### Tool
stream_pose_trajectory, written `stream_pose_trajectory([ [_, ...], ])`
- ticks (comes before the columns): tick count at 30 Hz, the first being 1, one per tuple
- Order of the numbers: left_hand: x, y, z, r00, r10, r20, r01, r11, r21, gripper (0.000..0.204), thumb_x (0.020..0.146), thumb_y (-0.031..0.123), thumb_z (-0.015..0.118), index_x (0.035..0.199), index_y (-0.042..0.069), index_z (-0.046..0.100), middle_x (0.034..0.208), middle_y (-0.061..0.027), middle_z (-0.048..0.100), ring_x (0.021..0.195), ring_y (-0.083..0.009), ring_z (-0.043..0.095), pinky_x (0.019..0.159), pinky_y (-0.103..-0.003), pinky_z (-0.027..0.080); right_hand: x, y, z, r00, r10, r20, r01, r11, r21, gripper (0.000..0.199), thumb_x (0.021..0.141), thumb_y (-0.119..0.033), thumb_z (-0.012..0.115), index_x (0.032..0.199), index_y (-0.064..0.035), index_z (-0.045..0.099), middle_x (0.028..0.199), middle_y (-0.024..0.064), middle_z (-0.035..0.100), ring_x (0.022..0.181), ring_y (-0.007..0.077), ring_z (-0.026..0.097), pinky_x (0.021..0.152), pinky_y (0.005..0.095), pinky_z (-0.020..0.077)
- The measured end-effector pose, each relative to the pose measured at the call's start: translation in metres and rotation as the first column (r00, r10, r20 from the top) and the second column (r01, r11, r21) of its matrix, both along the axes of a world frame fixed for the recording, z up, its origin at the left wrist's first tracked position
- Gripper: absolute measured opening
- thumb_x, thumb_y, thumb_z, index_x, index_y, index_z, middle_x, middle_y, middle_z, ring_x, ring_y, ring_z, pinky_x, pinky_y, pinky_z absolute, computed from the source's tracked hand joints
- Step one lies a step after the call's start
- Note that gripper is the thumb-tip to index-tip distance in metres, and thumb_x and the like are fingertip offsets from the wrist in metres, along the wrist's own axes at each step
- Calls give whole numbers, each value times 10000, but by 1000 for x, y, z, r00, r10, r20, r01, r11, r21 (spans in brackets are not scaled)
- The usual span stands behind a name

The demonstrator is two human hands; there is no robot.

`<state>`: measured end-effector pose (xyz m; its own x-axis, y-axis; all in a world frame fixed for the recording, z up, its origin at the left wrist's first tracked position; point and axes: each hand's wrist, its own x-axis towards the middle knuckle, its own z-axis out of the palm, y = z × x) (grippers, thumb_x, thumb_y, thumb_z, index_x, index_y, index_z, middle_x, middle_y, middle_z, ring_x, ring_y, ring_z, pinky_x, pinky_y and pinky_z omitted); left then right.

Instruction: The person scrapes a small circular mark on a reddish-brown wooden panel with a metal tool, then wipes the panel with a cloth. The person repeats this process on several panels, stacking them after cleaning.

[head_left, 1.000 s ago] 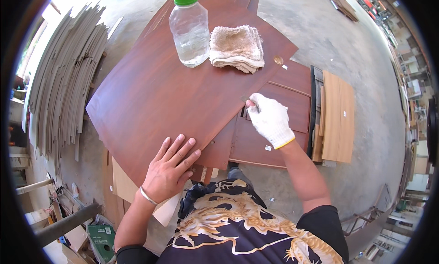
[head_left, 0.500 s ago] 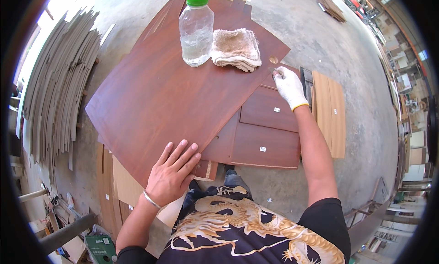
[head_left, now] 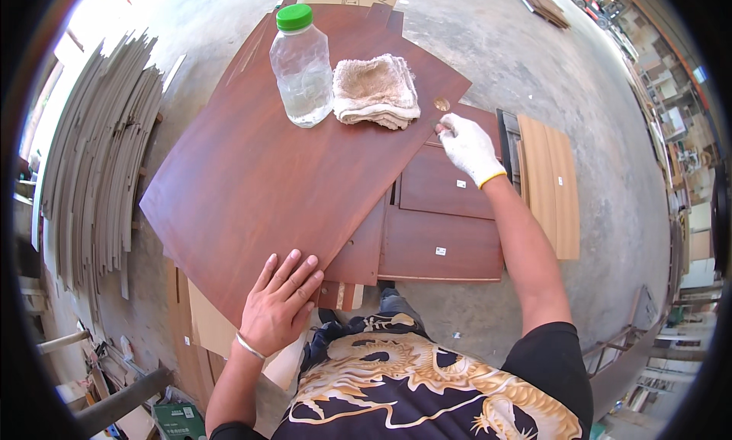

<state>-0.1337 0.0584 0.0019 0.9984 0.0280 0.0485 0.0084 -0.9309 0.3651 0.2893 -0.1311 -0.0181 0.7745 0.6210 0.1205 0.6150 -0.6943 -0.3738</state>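
A large reddish-brown wood panel (head_left: 252,181) lies at an angle before me, with a round hole (head_left: 441,104) near its right corner. Bare and flat, my left hand (head_left: 279,303) rests on its near end, fingers stretched out. My right hand (head_left: 467,149), in a white knitted glove, is at the panel's right edge just below the hole. Thumb and fingers are pinched together there; what they hold, if anything, is too small to name. A clear plastic bottle (head_left: 303,78) with a green cap and some clear liquid stands on the panel, left of a folded beige cloth (head_left: 376,93).
Under the panel to the right lie more reddish-brown boards (head_left: 442,238) with small labels. Beyond them are lighter wood boards (head_left: 550,184). A tall stack of grey strips (head_left: 99,165) stands at left. A metal bar (head_left: 126,402) and a green box (head_left: 180,420) are at lower left.
The whole view has shifted a little, so the bottle and cloth appear further left and lower. My right hand stays pinched near the hole; my left hand still lies flat on the panel.
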Motion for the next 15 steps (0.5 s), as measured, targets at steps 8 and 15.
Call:
stream_pose_trajectory([
  [8,-2,2,-1,1000,-7,12,7,1000,20,549,929,116,675,1477,127,642,1622,-70,541,1553,-298,436,1311,-538,271,-67,8,-3,993,114,-42,-114,993,0,252,1046,-347,590,1088,-128,708,947,162,768,950,404,734,835,526,569],
  [15,-1,3,-3,999,-19,45,19,1000,-3,545,904,91,676,1448,72,657,1605,-115,555,1548,-345,437,1306,-557,269,-62,12,11,998,50,-41,-51,998,-22,261,1057,-328,595,1094,-96,710,959,177,762,937,433,712,810,527,549],
])
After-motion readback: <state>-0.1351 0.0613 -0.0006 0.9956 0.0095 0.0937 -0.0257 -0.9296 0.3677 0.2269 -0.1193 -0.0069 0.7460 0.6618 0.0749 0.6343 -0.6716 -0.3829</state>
